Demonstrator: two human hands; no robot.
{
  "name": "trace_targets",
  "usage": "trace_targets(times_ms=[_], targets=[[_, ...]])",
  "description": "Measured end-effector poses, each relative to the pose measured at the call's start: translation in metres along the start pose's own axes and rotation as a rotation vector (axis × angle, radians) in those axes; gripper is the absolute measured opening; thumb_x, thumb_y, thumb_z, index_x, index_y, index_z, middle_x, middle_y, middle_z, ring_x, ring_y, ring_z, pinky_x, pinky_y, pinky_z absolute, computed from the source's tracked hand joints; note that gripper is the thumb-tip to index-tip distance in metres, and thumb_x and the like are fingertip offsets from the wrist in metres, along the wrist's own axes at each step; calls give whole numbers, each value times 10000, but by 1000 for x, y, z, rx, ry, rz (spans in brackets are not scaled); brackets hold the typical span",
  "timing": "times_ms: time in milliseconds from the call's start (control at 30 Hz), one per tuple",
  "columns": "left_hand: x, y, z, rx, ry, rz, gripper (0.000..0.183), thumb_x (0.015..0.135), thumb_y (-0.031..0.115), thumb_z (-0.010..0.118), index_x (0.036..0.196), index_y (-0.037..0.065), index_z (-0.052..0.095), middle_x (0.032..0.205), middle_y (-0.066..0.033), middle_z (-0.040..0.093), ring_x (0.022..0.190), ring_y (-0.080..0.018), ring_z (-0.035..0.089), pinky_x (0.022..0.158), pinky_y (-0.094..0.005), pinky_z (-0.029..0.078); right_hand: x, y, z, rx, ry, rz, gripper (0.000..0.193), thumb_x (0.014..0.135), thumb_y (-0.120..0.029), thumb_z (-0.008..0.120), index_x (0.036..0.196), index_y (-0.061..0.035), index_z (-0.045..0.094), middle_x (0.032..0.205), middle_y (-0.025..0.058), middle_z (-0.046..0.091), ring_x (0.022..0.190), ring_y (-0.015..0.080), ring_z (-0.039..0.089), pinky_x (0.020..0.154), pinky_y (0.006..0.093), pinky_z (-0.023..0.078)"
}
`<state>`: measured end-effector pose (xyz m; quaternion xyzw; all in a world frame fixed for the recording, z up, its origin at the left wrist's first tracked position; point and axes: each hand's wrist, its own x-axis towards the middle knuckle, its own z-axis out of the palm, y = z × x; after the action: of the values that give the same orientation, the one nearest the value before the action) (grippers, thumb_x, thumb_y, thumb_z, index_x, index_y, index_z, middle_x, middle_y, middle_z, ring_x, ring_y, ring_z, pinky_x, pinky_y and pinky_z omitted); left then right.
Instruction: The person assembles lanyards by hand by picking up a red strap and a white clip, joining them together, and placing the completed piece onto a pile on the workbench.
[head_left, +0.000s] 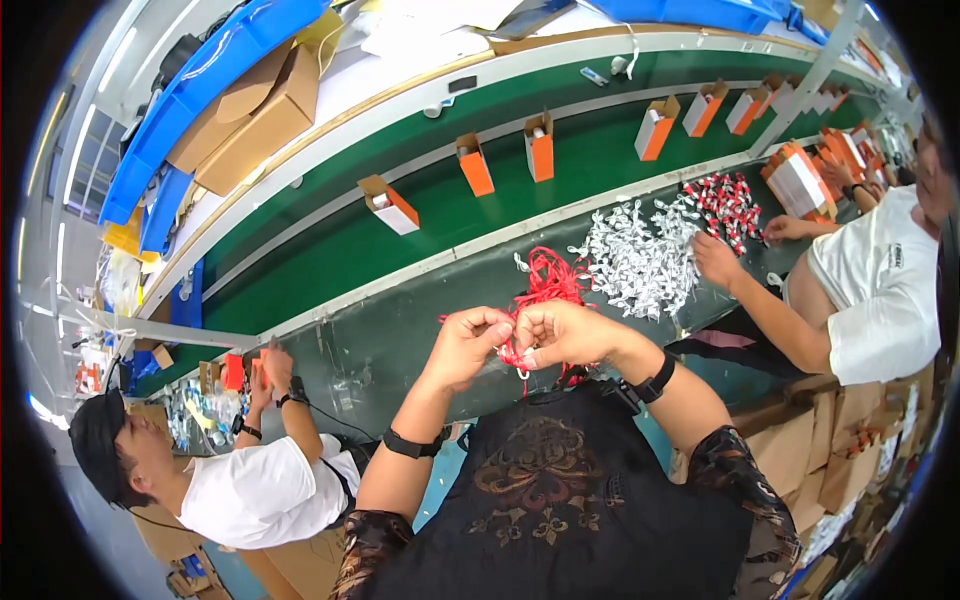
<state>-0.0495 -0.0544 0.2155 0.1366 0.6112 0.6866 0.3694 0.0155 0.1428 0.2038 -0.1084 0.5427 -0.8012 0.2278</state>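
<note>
Green conveyor belt (420, 215) carries orange-and-white boxes (476, 165) beyond the dark surface (400, 340). Left hand (468, 345) and right hand (565, 335) pinch a red cord (515, 352) together; a red cord pile (550, 277) waits just behind, seemingly much left.

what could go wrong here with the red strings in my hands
1. Your left hand and right hand pinch one piece while the red string bundle trails loose behind them; pulling might snag it or drag others along.
2. The white pieces pile lies close beside the bundle, so the two could tangle or mix.
3. A co-worker's hand works in that pile; reaching there might cause a bump.
</note>
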Motion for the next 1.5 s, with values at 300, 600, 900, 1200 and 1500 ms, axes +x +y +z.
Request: trace_targets(times_ms=[300,600,900,1200,1500], targets=[[2,-43,-17,-776,185,-294,286,1031,270,434,1142,51,582,1076,-62,656,953,-162,634,832,-314,524,42,19,53,-1451,792,-591,200,717,-96,639,913,-57,639,838,61,627,767,249,613,656,336,508],[28,-26,-28,-855,65,-310,590,978,562,377,1130,15,537,1170,-149,615,1102,-267,567,992,-376,413,49,34,56,-1453,725,-318,242,751,-158,657,960,-38,636,927,108,623,814,271,597,757,361,513],[27,-39,-25,-523,28,-476,495,986,506,422,1153,56,544,1130,-107,628,1044,-215,568,948,-358,411,41,43,-22,-908,429,-100,142,779,-177,713,854,-72,655,824,103,645,785,317,642,704,395,517],[36,-48,-13,-217,-49,-634,576,995,333,510,1432,-15,372,1420,-131,489,1291,-245,481,1040,-371,373,22,74,-74,-348,368,145,481,787,-14,712,1249,-77,594,736,31,621,685,101,603,643,280,500],[30,-70,-39,-138,-47,-533,535,988,291,535,1419,2,404,1344,-146,551,1200,-233,553,982,-340,414,8,124,-83,-4,639,115,178,857,-32,691,1024,-18,632,765,-15,632,705,45,562,652,227,455]])
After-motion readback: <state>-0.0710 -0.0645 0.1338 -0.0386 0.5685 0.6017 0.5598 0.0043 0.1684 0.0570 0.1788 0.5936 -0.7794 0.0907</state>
